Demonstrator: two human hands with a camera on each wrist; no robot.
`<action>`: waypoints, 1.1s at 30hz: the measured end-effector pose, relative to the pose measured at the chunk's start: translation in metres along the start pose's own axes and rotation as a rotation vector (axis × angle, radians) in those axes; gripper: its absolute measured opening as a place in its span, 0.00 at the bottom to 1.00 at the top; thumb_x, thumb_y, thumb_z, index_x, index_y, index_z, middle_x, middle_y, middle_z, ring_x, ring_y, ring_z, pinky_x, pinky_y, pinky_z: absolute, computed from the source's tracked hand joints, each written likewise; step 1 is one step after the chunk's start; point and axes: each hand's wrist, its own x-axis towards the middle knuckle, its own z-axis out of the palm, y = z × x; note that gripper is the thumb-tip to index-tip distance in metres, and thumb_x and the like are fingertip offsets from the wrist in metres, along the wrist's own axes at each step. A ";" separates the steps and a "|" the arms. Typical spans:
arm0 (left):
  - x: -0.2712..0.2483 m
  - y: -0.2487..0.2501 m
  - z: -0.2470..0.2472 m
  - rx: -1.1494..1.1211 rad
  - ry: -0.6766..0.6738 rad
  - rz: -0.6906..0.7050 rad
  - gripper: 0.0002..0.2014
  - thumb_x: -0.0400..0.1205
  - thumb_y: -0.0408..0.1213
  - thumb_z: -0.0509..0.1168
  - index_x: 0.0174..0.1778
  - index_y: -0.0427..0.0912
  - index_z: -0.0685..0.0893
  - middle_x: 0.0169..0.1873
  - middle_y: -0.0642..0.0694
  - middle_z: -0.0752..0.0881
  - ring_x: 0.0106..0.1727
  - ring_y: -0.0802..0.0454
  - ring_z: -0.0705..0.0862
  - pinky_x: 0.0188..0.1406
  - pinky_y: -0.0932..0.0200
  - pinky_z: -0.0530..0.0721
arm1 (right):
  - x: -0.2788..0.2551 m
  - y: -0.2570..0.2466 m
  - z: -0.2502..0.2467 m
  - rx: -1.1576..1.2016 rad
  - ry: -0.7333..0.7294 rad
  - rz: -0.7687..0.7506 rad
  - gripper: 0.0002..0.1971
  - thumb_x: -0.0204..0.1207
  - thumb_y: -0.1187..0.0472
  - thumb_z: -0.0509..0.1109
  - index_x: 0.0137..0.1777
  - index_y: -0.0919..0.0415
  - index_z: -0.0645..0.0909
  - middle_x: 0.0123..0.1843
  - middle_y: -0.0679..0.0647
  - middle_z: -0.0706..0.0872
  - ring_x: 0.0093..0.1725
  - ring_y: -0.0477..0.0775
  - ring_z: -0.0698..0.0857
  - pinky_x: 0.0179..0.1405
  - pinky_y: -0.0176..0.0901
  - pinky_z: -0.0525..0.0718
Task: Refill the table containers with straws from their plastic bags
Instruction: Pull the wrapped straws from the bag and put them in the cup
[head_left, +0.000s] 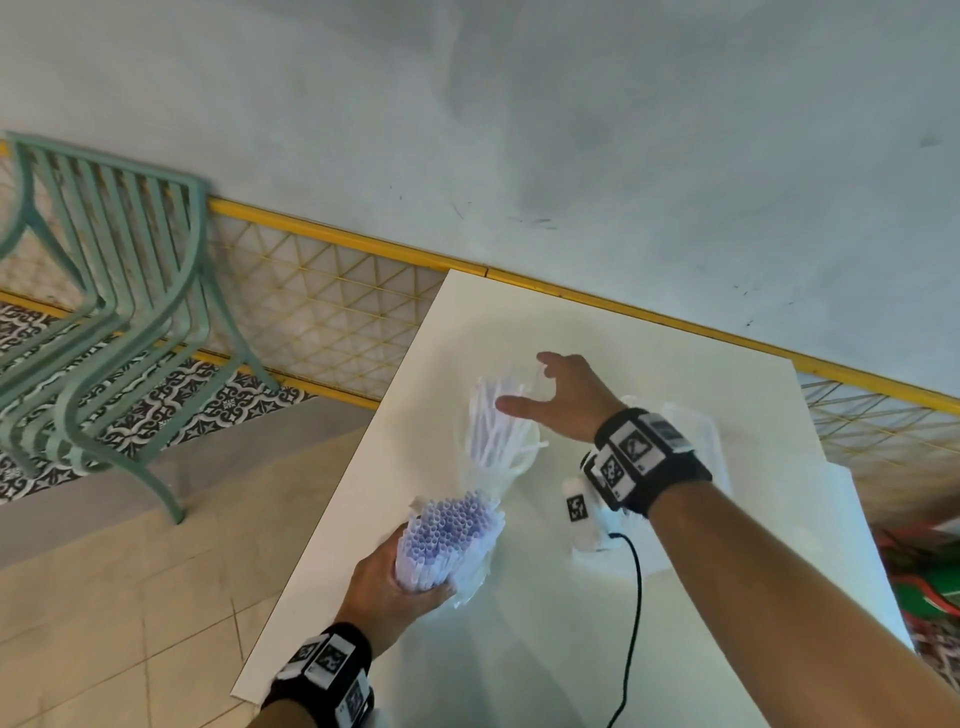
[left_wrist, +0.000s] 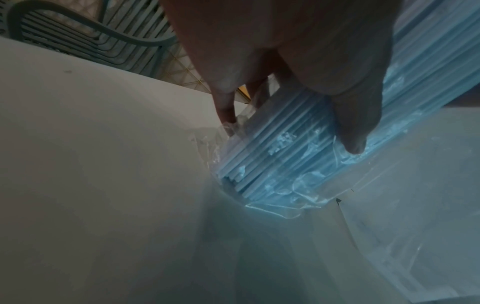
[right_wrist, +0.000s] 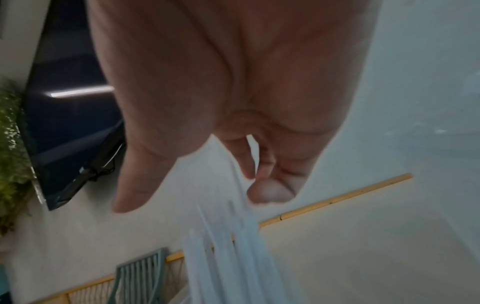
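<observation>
My left hand (head_left: 395, 587) grips a clear plastic bag of white straws (head_left: 447, 540) near the table's left edge, their open ends towards me. In the left wrist view its fingers (left_wrist: 350, 133) wrap the bagged straws (left_wrist: 280, 156), whose lower end rests on the table. Further back, a loose fan of white straws (head_left: 498, 426) stands upright in what looks like a clear container, its walls hard to make out. Just above and right of them hovers my right hand (head_left: 550, 395), fingers spread, holding nothing. The right wrist view shows those straws (right_wrist: 233, 257) blurred below the right hand (right_wrist: 207, 102).
The white table (head_left: 675, 364) stands against a pale wall with a yellow rail. Another clear plastic bag (head_left: 696, 431) lies behind my right wrist. A black cable (head_left: 631, 623) trails across the table. A green metal chair (head_left: 130, 312) stands on the floor at left.
</observation>
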 end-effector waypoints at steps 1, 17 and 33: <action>0.000 0.000 -0.001 0.005 -0.003 0.008 0.34 0.64 0.44 0.84 0.66 0.51 0.81 0.52 0.75 0.86 0.54 0.75 0.85 0.51 0.82 0.79 | -0.002 0.004 0.004 0.048 0.032 0.022 0.47 0.72 0.37 0.74 0.84 0.58 0.58 0.79 0.56 0.65 0.74 0.56 0.75 0.72 0.45 0.72; 0.003 -0.005 -0.004 -0.010 -0.019 0.004 0.31 0.64 0.45 0.84 0.63 0.56 0.82 0.52 0.72 0.87 0.54 0.73 0.85 0.55 0.73 0.81 | -0.003 0.008 0.028 -0.009 0.230 -0.166 0.04 0.74 0.67 0.75 0.45 0.57 0.86 0.44 0.52 0.83 0.38 0.48 0.82 0.47 0.38 0.81; 0.004 -0.009 -0.008 -0.061 -0.042 -0.004 0.35 0.65 0.43 0.84 0.69 0.52 0.80 0.56 0.69 0.87 0.58 0.70 0.85 0.62 0.66 0.83 | 0.007 0.011 0.062 -0.100 -0.012 -0.155 0.62 0.54 0.37 0.85 0.82 0.33 0.45 0.87 0.40 0.39 0.87 0.58 0.39 0.80 0.68 0.54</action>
